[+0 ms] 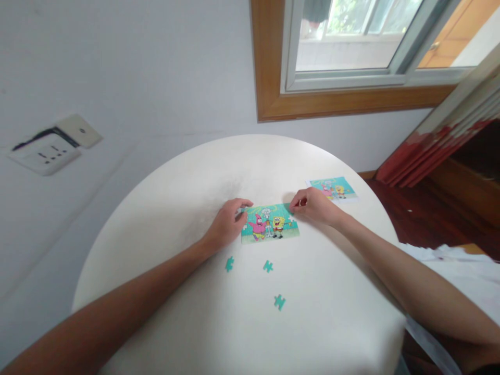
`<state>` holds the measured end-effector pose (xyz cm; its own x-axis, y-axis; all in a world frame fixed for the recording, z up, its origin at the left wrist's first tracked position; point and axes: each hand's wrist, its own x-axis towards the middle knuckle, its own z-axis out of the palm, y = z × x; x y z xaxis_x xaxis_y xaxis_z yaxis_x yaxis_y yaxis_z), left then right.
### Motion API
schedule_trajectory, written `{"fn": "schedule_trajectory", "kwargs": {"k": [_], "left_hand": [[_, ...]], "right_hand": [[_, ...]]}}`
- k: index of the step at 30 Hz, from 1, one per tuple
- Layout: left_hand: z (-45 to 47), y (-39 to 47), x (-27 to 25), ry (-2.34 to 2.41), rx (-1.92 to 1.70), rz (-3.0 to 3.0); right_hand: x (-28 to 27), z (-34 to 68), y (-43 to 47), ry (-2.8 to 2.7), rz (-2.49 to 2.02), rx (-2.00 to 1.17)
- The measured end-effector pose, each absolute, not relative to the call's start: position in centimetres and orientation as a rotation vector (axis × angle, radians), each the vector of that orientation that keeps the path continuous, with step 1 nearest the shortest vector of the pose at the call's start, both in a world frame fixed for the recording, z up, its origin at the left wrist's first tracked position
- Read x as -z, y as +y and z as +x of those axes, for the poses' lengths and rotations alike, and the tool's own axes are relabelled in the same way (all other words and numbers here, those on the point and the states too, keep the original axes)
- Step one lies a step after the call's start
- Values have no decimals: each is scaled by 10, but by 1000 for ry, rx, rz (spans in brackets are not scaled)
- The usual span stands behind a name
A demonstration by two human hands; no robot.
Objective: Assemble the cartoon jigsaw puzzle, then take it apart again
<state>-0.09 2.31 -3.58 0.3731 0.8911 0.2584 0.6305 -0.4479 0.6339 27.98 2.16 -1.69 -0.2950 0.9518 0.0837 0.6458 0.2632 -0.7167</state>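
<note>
A nearly whole jigsaw puzzle (269, 225) with cartoon figures on a teal ground lies flat on the round white table (187, 323). White gaps show near its left and right edges. My left hand (226, 225) rests at the puzzle's left edge, thumb and forefinger apart, fingertips at the upper left corner. At the upper right corner, my right hand (308, 204) has its thumb and forefinger pinched together; whatever is between them is hidden. Nearer me lie three loose teal pieces: a left puzzle piece (229, 264), a middle puzzle piece (267, 266) and a front puzzle piece (279, 302).
A picture card (341, 188) with the same cartoon scene lies behind my right hand, partly covered by it. White papers or bags (449, 271) sit right of the table. A wall socket (49, 153), a window (351, 47) and a red-and-white curtain (429, 151) surround it.
</note>
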Motion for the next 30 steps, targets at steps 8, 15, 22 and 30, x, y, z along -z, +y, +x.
{"fn": "schedule_trajectory", "kwargs": {"k": [8,15,22,30], "left_hand": [[-1,23,36,1308,-808,2231],[-2,24,38,1306,-806,2239],[-1,24,37,1303,-814,2230],[0,22,33,1311,-803,2234]], "right_hand": [[18,279,21,-2016,-1512,-796],[10,276,16,-2023,-1452,-669],[-19,233,-37,-2541,-783,-832],[-7,212,-65,-2884,-793,-620]]}}
